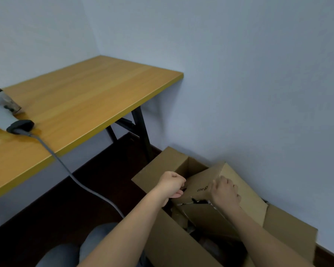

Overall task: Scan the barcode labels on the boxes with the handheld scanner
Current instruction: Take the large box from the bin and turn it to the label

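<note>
Both of the person's arms reach down into a large open cardboard carton (158,241) that stands on the dark floor against the pale wall, just right of the table's black legs (143,132). Inside it, a smaller cardboard box (204,180) sits tilted, its upper end raised toward the wall and a small dark printed mark showing on the face turned to the person. The left hand (172,185) is curled at the near left edge of that small box, fingers folded in; whether it truly grips the edge or only presses there I cannot tell. The right hand (225,193) lies over the box's right corner with its fingers wrapped across the top edge, grasping it. Torn cardboard and dark clutter fill the carton below the box.

The handheld scanner (3,112) lies untouched on the wooden worktop (89,93), close to its left end and well apart from both hands. Its grey cable (79,182) runs off the worktop's front edge and hangs down toward the person's knee (96,239), clad in grey-blue cloth at the bottom of the view.
</note>
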`<act>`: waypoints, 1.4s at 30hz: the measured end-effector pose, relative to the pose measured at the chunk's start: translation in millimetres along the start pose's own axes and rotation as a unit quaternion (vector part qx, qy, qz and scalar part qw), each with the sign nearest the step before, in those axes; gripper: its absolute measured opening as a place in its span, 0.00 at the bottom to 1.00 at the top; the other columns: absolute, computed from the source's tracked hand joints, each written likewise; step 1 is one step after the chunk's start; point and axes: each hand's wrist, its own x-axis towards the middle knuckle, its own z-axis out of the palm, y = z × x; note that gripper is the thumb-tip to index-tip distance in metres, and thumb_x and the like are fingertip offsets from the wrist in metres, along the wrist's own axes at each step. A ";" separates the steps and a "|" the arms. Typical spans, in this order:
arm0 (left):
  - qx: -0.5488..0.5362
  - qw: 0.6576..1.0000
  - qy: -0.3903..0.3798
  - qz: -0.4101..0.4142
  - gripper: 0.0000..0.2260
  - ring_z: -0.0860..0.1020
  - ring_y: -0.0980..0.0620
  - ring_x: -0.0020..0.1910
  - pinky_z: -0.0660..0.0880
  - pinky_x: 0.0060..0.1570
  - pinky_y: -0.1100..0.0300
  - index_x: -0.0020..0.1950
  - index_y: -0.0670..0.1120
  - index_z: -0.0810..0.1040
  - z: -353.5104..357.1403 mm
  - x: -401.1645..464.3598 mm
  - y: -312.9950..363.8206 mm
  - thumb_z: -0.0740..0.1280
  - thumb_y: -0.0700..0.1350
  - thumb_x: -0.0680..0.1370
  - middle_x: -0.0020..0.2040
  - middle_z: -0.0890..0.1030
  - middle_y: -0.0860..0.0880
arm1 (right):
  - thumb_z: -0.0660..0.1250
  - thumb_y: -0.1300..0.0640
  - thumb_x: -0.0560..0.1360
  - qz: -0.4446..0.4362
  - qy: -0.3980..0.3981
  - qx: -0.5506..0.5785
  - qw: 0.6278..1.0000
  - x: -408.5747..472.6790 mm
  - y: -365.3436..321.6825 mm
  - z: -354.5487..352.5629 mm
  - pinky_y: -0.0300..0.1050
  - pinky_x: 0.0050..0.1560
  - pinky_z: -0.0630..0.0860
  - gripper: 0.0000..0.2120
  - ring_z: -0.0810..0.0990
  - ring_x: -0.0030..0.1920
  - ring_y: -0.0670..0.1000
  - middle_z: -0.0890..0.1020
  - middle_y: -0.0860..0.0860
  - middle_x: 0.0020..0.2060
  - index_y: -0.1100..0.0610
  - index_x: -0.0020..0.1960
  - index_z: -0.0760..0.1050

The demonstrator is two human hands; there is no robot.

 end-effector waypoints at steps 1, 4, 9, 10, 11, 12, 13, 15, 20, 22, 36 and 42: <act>0.001 1.000 -0.003 -0.003 0.06 0.81 0.51 0.46 0.79 0.39 0.64 0.53 0.46 0.79 2.1 1.1 -1.7 0.63 0.41 0.80 0.53 0.80 0.47 | 0.51 0.49 0.81 0.003 -0.006 0.003 1.000 0.3 2.5 1.0 0.58 0.62 0.65 0.17 0.68 0.63 0.59 0.71 0.56 0.62 0.56 0.63 0.68; 0.012 1.000 -0.007 -0.006 0.07 0.81 0.51 0.48 0.79 0.40 0.65 0.55 0.47 0.79 6.4 5.0 -5.8 0.63 0.42 0.79 0.53 0.80 0.48 | 0.50 0.48 0.82 0.005 -0.016 0.013 1.000 0.7 6.8 6.4 0.59 0.63 0.65 0.18 0.68 0.64 0.58 0.71 0.54 0.65 0.55 0.65 0.68; 0.018 1.000 -0.010 -0.012 0.10 0.79 0.54 0.47 0.77 0.39 0.66 0.60 0.47 0.77 9.7 13.6 -11.2 0.62 0.43 0.80 0.49 0.77 0.51 | 0.52 0.52 0.82 -0.030 -0.017 0.003 0.999 1.6 3.1 11.7 0.58 0.62 0.68 0.18 0.70 0.64 0.57 0.71 0.52 0.66 0.53 0.70 0.65; 0.016 1.000 -0.015 -0.013 0.11 0.78 0.55 0.47 0.77 0.40 0.65 0.61 0.47 0.76 9.9 14.7 -13.9 0.61 0.43 0.80 0.47 0.76 0.52 | 0.53 0.54 0.81 -0.043 -0.022 -0.006 0.999 1.7 1.8 12.0 0.58 0.62 0.68 0.19 0.71 0.64 0.57 0.71 0.52 0.66 0.53 0.71 0.65; 0.017 1.000 -0.022 -0.014 0.12 0.77 0.55 0.47 0.77 0.43 0.65 0.63 0.48 0.75 9.8 15.8 -16.5 0.61 0.42 0.80 0.47 0.76 0.52 | 0.54 0.56 0.80 -0.054 -0.029 -0.013 0.998 1.7 -0.1 12.5 0.59 0.62 0.69 0.20 0.71 0.64 0.57 0.72 0.51 0.66 0.53 0.72 0.64; 0.019 0.999 -0.029 -0.017 0.13 0.76 0.54 0.49 0.76 0.46 0.63 0.65 0.47 0.74 9.7 17.0 -19.6 0.61 0.42 0.80 0.48 0.75 0.52 | 0.56 0.57 0.79 -0.064 -0.037 -0.020 0.997 1.8 -1.9 13.7 0.59 0.63 0.69 0.21 0.71 0.64 0.56 0.72 0.51 0.66 0.53 0.72 0.64; 0.022 0.999 -0.035 -0.022 0.15 0.76 0.53 0.52 0.76 0.49 0.62 0.68 0.47 0.72 9.5 19.1 -22.8 0.61 0.41 0.80 0.51 0.76 0.52 | 0.57 0.59 0.78 -0.073 -0.045 -0.028 0.996 1.8 -4.3 15.1 0.60 0.63 0.68 0.23 0.71 0.64 0.56 0.72 0.50 0.66 0.52 0.73 0.64; 0.028 0.998 -0.047 -0.031 0.19 0.74 0.50 0.59 0.75 0.53 0.60 0.72 0.47 0.69 9.8 22.4 -28.9 0.62 0.41 0.80 0.61 0.75 0.48 | 0.59 0.60 0.76 -0.090 -0.057 -0.048 0.993 2.0 -9.6 17.4 0.60 0.64 0.68 0.25 0.70 0.64 0.55 0.72 0.49 0.66 0.52 0.73 0.64; 0.028 0.997 -0.055 -0.036 0.24 0.74 0.56 0.50 0.73 0.45 0.64 0.76 0.46 0.62 13.8 28.8 -40.5 0.61 0.40 0.80 0.61 0.73 0.49 | 0.60 0.60 0.74 -0.147 -0.057 -0.083 0.984 -6.7 -23.4 22.1 0.56 0.62 0.68 0.23 0.71 0.61 0.53 0.75 0.48 0.60 0.50 0.68 0.68; 0.029 0.998 -0.049 -0.028 0.24 0.74 0.53 0.55 0.73 0.54 0.61 0.77 0.46 0.60 17.0 31.2 -44.3 0.60 0.41 0.81 0.65 0.72 0.48 | 0.60 0.61 0.73 -0.176 -0.052 -0.091 0.979 -14.0 -29.6 29.0 0.55 0.63 0.66 0.23 0.71 0.61 0.53 0.75 0.47 0.61 0.49 0.67 0.68; 0.115 0.988 0.102 0.008 0.22 0.77 0.47 0.60 0.76 0.58 0.51 0.73 0.48 0.64 5.0 50.2 -83.4 0.63 0.49 0.80 0.64 0.76 0.46 | 0.65 0.63 0.73 -0.213 -0.087 -0.060 0.971 -20.0 -43.2 73.2 0.51 0.69 0.63 0.22 0.70 0.62 0.56 0.78 0.50 0.53 0.44 0.62 0.74; 0.106 0.985 0.136 -0.015 0.20 0.77 0.46 0.59 0.75 0.53 0.56 0.69 0.44 0.70 9.3 48.8 -88.1 0.67 0.47 0.78 0.61 0.78 0.44 | 0.66 0.61 0.75 -0.267 -0.054 -0.038 0.961 -19.6 -38.7 66.5 0.49 0.68 0.63 0.14 0.73 0.60 0.47 0.80 0.42 0.59 0.44 0.53 0.80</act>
